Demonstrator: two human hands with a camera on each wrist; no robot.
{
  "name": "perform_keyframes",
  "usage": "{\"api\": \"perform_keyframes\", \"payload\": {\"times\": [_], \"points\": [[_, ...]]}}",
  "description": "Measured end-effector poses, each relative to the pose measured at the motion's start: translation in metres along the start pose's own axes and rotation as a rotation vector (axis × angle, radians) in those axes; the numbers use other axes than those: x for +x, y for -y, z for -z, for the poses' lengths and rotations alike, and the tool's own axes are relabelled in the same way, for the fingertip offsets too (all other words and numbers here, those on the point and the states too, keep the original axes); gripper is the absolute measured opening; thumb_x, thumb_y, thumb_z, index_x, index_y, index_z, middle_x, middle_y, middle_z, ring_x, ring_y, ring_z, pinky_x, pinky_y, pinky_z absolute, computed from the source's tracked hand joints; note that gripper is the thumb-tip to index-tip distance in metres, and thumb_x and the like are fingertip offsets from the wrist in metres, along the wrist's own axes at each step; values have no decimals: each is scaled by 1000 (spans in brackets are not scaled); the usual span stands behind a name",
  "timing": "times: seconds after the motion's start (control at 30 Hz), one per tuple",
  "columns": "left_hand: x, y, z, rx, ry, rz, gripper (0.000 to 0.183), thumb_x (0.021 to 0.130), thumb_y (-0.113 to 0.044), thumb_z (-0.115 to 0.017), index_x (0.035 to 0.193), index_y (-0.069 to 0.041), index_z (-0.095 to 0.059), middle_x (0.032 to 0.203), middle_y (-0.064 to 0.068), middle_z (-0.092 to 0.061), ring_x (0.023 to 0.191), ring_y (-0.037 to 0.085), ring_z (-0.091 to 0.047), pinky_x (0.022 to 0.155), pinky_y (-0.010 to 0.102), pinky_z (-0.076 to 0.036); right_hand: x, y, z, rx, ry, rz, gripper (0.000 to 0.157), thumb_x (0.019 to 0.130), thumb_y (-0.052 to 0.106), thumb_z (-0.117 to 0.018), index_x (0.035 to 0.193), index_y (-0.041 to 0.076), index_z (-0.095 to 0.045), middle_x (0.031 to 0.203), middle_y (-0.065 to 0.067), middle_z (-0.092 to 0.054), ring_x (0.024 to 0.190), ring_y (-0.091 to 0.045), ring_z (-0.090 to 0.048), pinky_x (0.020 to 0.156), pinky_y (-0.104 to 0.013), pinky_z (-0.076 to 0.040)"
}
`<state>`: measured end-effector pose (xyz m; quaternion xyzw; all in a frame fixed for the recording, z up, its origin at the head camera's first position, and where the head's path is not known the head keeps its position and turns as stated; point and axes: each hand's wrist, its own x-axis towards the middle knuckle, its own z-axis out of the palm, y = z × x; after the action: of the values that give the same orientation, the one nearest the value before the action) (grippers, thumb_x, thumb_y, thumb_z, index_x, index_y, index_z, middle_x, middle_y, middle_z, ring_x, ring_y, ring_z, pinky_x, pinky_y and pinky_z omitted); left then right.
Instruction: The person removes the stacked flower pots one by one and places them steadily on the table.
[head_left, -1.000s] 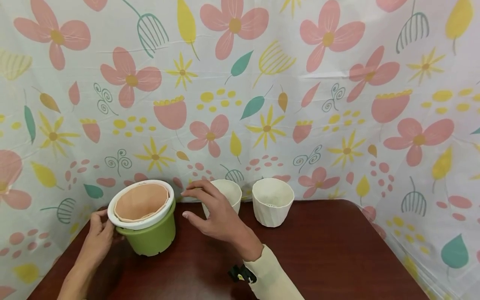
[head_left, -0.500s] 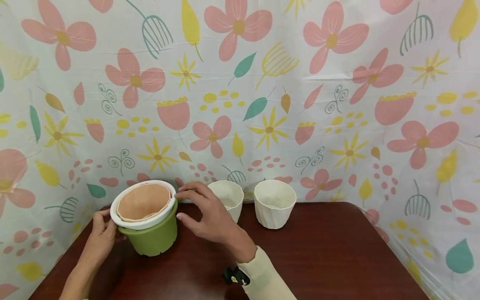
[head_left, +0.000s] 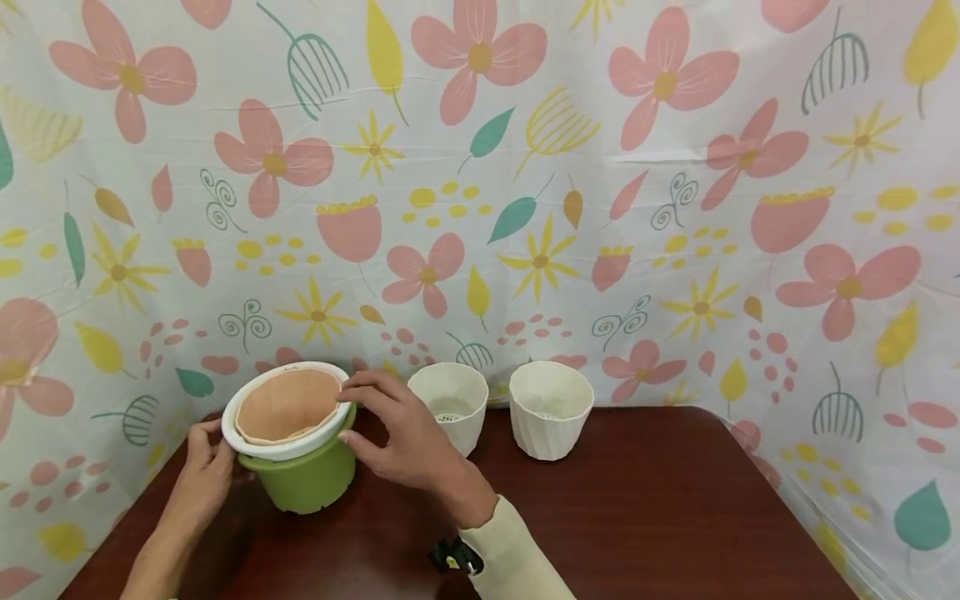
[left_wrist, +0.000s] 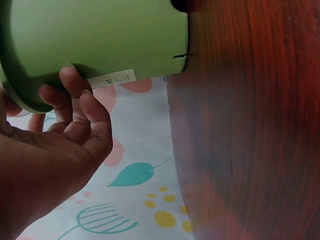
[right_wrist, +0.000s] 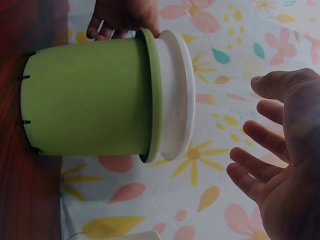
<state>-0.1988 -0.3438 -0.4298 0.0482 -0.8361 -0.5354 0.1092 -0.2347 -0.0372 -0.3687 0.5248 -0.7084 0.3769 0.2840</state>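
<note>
A green flowerpot (head_left: 303, 485) stands on the table at the left, with a white flowerpot (head_left: 276, 451) nested in it and a peach-coloured flowerpot (head_left: 288, 404) innermost. My left hand (head_left: 198, 475) grips the stack from its left side; the left wrist view shows curled fingers (left_wrist: 95, 107) under the green rim, beside a small label. At the right side, my right hand (head_left: 405, 433) has its fingers spread, fingertips close by the white rim in the head view. The right wrist view shows that hand (right_wrist: 285, 145) apart from the stack, holding nothing.
Two ribbed white pots (head_left: 551, 429) stand side by side at the back of the dark red wooden table (head_left: 675, 517), the left one partly behind my right hand. A flower-patterned cloth (head_left: 540, 167) hangs directly behind the table. A black strap (head_left: 457, 557) shows at my right sleeve.
My right hand has moved left, from near the white pots to the right rim of the stack. My left hand keeps its grip, and the pots have not visibly moved.
</note>
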Motion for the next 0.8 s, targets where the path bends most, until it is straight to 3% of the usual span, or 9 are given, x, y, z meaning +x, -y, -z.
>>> {"api": "perform_keyframes", "payload": {"times": [0.23, 0.43, 0.6, 0.8], "points": [[1, 0, 1, 13, 20, 5, 55, 117, -40, -26, 149, 1, -8, 134, 36, -56, 86, 1, -62, 72, 33, -61, -2, -2, -4, -39, 2, -12, 37, 97, 14, -79, 130, 6, -66, 137, -11, -57, 152, -23, -43, 122, -30, -35], [0, 0, 0, 4, 16, 7, 52, 117, -38, -27, 147, 0, -9, 130, 32, -59, 85, 0, -61, 73, 32, -60, -1, -3, -10, -72, 7, -40, 36, 98, 16, -77, 131, 7, -67, 138, -10, -58, 149, -22, -46, 123, -29, -34], [-2, 2, 0, -10, 8, -30, 46, 118, -34, -27, 144, 0, -12, 122, 21, -64, 85, 0, -62, 72, 33, -60, 4, -6, -18, -74, -3, 6, 34, 96, 13, -78, 128, 5, -68, 134, -10, -60, 136, -22, -56, 125, -33, -31], [0, 1, 1, -10, 23, -6, 49, 117, -37, -26, 146, -1, -11, 135, 32, -58, 87, -1, -62, 74, 33, -60, 5, -5, -23, -126, -7, 4, 32, 95, 16, -79, 125, 7, -70, 133, -7, -61, 127, -19, -59, 121, -29, -37]]}}
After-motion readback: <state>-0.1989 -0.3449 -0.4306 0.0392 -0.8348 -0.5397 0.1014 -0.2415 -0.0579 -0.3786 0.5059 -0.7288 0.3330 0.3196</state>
